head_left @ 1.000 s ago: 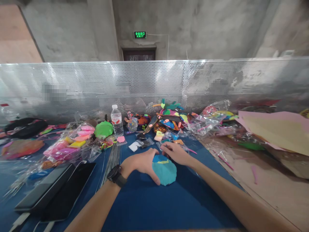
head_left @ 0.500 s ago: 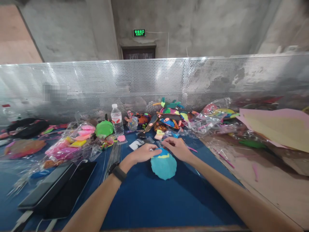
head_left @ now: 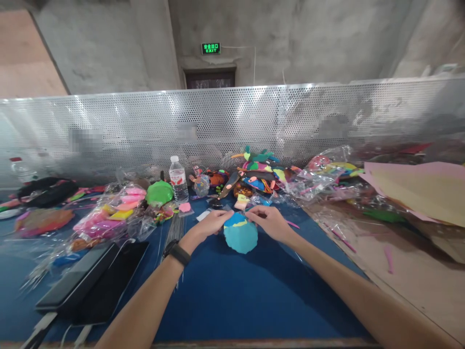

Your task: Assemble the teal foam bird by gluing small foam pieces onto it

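Note:
A flat, roundish light-blue clay piece [head_left: 241,238] with a ragged edge is tilted up in front of me over the blue table. Its upper part is darker blue, and a thin yellow strip crosses below that. My left hand [head_left: 212,223], with a black watch on the wrist, pinches the upper left edge. At the upper right edge, my right hand [head_left: 269,222] has its thumb and index finger closed on the clay. The fingertips behind the piece are hidden.
Behind the hands lies a pile of colourful clay figures [head_left: 254,177]. A water bottle [head_left: 178,179] stands left of it, near bagged clay [head_left: 125,213] and thin wires [head_left: 172,232]. A phone [head_left: 111,286] lies front left; a pink-and-yellow sheet [head_left: 417,194] is at right.
The clay piece has moved slightly up and left and is tilted more upright. My left hand has shifted with it, and both hands remain at its upper edge.

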A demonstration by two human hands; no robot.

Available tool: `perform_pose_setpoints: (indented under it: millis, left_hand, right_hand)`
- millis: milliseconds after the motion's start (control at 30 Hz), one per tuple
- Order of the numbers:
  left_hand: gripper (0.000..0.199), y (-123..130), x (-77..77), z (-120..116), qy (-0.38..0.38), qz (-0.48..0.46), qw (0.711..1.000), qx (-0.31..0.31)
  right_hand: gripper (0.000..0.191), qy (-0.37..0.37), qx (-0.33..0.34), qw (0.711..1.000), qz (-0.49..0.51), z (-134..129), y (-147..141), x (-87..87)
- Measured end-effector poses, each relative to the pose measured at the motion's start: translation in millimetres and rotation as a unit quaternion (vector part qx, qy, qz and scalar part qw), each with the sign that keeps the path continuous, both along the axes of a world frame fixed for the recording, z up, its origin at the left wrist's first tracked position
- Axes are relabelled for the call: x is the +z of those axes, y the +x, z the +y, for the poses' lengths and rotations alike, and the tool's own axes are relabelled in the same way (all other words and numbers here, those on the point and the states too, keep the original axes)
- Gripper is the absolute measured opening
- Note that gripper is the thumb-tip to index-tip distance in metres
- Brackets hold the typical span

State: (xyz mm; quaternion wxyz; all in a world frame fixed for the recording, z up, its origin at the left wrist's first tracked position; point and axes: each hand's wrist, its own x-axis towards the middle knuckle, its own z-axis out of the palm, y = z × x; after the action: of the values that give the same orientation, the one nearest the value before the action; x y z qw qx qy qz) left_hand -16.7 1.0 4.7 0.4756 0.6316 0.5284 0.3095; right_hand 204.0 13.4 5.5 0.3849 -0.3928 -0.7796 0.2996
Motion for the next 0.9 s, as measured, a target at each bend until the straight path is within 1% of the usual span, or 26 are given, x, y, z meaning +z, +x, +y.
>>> perform_pose_setpoints:
  millis: [133,267,400,533,667,900]
  left_hand:
    - [0.058,1,6.9,-5,-0.018,-0.020,1.000,-0.011]
    - [0.048,0,8.5,-7,-0.026,-0.013,0.999,-0.045]
    - [0.041,0,6.0,-6,-0.013,-0.028,0.997,-0.077]
    - [0.039,1,2.4,-3,-0.024,-0.074,0.992,-0.099]
    - [0.038,0,-1.6,-1,-0.034,-0.108,0.989,-0.100]
    - [0.038,-1,-4.8,1,-0.038,-0.119,0.987,-0.103]
  right_hand:
    - [0.029,0.031,-0.018,0.999,0.002,3,1,-1.9]
    - [0.026,0.073,-0.029,0.997,-0.016,-2,0,1.4]
    - [0.022,0.079,-0.003,0.997,-0.027,-10,-3,6.1]
    - [0.019,0.084,0.032,0.995,-0.043,-15,-4,8.0]
    - [0.016,0.127,0.064,0.989,-0.045,-16,-5,6.7]
    - [0.014,0.184,0.067,0.978,-0.072,-12,-4,-0.5]
